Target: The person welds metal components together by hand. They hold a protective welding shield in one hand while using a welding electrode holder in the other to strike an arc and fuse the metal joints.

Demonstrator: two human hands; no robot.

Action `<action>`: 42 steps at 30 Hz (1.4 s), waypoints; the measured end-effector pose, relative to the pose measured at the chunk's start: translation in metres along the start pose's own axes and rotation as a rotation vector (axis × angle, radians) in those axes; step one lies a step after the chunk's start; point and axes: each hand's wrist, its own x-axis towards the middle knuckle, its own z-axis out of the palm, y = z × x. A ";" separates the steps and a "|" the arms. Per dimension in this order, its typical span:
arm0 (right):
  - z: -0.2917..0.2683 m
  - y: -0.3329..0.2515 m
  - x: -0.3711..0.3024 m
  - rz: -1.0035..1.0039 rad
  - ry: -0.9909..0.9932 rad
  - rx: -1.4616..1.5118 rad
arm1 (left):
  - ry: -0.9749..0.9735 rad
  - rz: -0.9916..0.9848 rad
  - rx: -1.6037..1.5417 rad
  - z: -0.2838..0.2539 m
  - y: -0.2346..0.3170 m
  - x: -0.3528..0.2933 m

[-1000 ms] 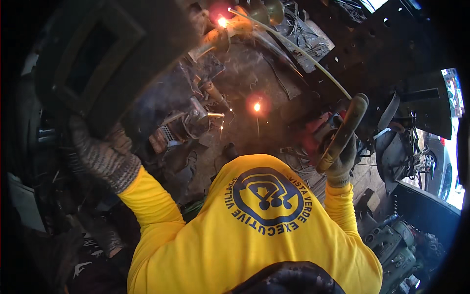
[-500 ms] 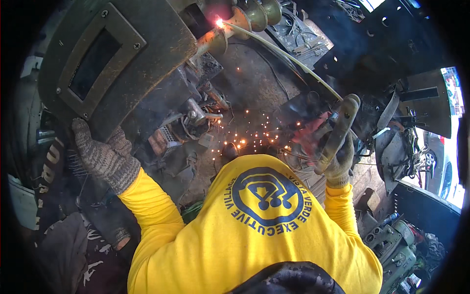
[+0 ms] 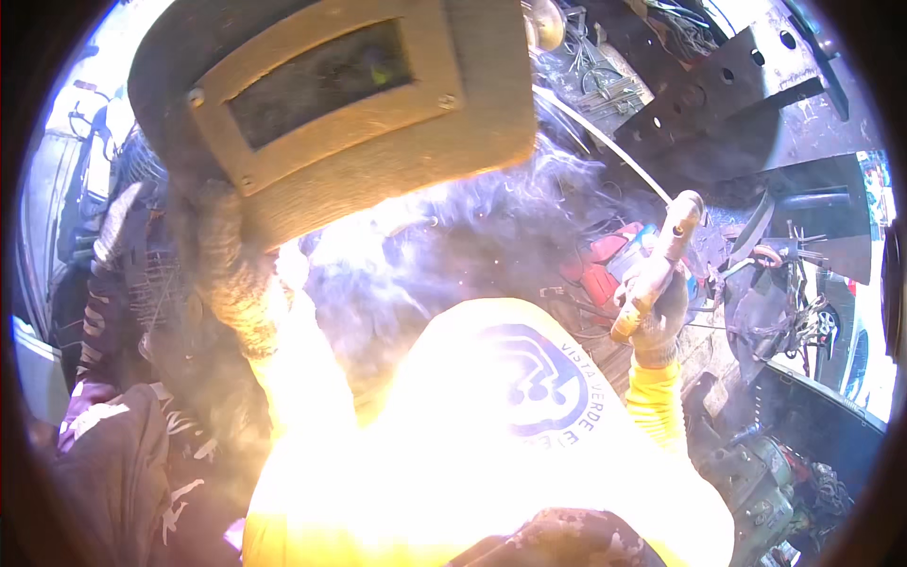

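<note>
A hand-held welding shield (image 3: 487, 90), with a dark rectangular window, spans the upper left. My gloved left hand (image 3: 231, 293) is closed at its lower left edge; the fingers are partly lost in glare. On the right, my gloved right hand (image 3: 666, 326) grips an electrode holder (image 3: 658, 269). A pale welding rod (image 3: 614, 146) runs from the holder's jaw up and left until the shield covers it. Intense white light spills below the shield and washes out my yellow shirt. The rod's tip is hidden, as is most of the flanged metal workpiece (image 3: 544, 24).
Smoke drifts below the shield. Wires and loose rods (image 3: 605, 85) lie at the top, beside a dark steel plate with holes (image 3: 704, 94). A red object (image 3: 600, 265) lies left of my right hand. Greenish machinery (image 3: 770, 482) stands lower right; dark patterned cloth (image 3: 128, 463) is lower left.
The shield has moved right and now covers the rod's tip and most of the workpiece. The small red glow and sparks have given way to strong white light and smoke. My right hand has barely moved.
</note>
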 end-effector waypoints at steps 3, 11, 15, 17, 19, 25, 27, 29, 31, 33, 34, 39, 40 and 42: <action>-0.001 -0.002 0.000 -0.040 0.017 -0.072 | -0.093 0.020 0.013 0.011 0.000 -0.004; 0.002 -0.038 0.010 -0.440 -0.024 -0.393 | -0.007 0.010 0.032 0.018 -0.005 -0.005; -0.008 -0.047 0.011 -0.545 -0.008 -0.767 | 0.161 -0.016 -0.035 0.004 -0.005 0.004; -0.009 -0.046 0.011 -0.315 0.007 -0.237 | 0.229 -0.017 -0.049 -0.009 -0.001 0.010; -0.009 -0.032 0.006 0.005 0.030 0.561 | 0.270 -0.004 -0.060 -0.023 0.001 0.016; -0.010 -0.024 -0.007 -0.063 0.046 0.186 | 0.257 0.033 -0.103 -0.050 0.022 0.026; -0.008 -0.024 -0.009 -0.087 0.030 0.160 | 0.276 0.082 -0.063 -0.050 0.018 0.027; -0.006 -0.024 -0.012 -0.118 0.043 0.155 | 0.273 0.092 -0.026 -0.046 0.014 0.024; -0.005 -0.025 -0.011 -0.151 0.068 0.175 | 0.258 0.034 -0.005 -0.041 0.014 0.017; -0.011 -0.022 -0.015 -0.176 0.103 0.191 | 0.180 -0.003 0.043 -0.037 0.011 0.009; -0.015 -0.019 -0.017 -0.188 0.124 0.200 | 0.111 -0.011 0.080 -0.035 0.007 0.005; -0.035 -0.001 -0.036 -0.180 0.180 0.370 | -0.310 -0.011 0.358 0.008 -0.002 -0.040; -0.038 0.003 -0.039 -0.166 0.188 0.404 | -0.389 0.021 0.493 0.015 -0.008 -0.051; -0.020 0.001 -0.053 -0.084 0.282 0.281 | -0.607 0.187 0.706 0.026 -0.021 -0.056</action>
